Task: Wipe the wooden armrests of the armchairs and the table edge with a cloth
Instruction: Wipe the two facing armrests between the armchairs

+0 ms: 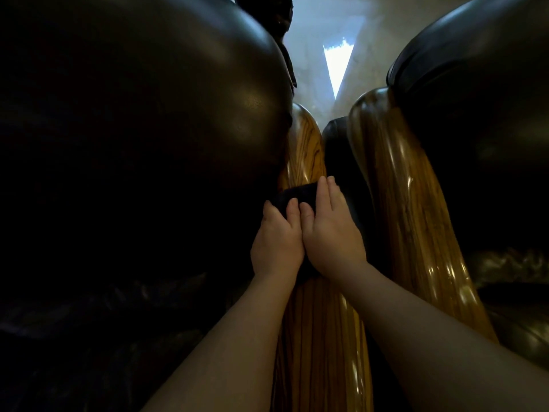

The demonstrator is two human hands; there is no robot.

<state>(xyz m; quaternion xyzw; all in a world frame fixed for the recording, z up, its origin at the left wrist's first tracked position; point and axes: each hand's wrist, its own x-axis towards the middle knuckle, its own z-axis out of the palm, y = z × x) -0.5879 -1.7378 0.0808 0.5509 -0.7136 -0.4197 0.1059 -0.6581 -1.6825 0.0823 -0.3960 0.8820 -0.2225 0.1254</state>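
Head view shows a dark cloth (297,195) lying across the left armrest (306,150), a glossy striped-wood rail that runs up the middle of the picture, and both hands lie on it side by side. The left hand (277,239) sits on the near part of the cloth with its fingers bent down over the fabric, apparently pressing and gripping it, though the fingertips sink into the dark folds and I cannot tell how tightly they close. The right hand (329,230) lies just beside it, touching it, fingers nearly straight and laid flat along the cloth's right edge, tips reaching the gap beside the rail. Judging by this, the step in hand is wiping this armrest — the cloth sits about midway along it, with bare wood showing both beyond and nearer than the hands. The next move likely calls for sliding the cloth along the grain with steady downward pressure, keeping it wrapped over the rounded top so the sides get wiped too. A second armrest (398,185), on the neighbouring chair to the right, stands close by across a narrow dark gap, apparently yet to be wiped. Dark leather cushions (148,99) bulge on either side, and pale floor (326,22) shows far ahead — no table edge is in view.
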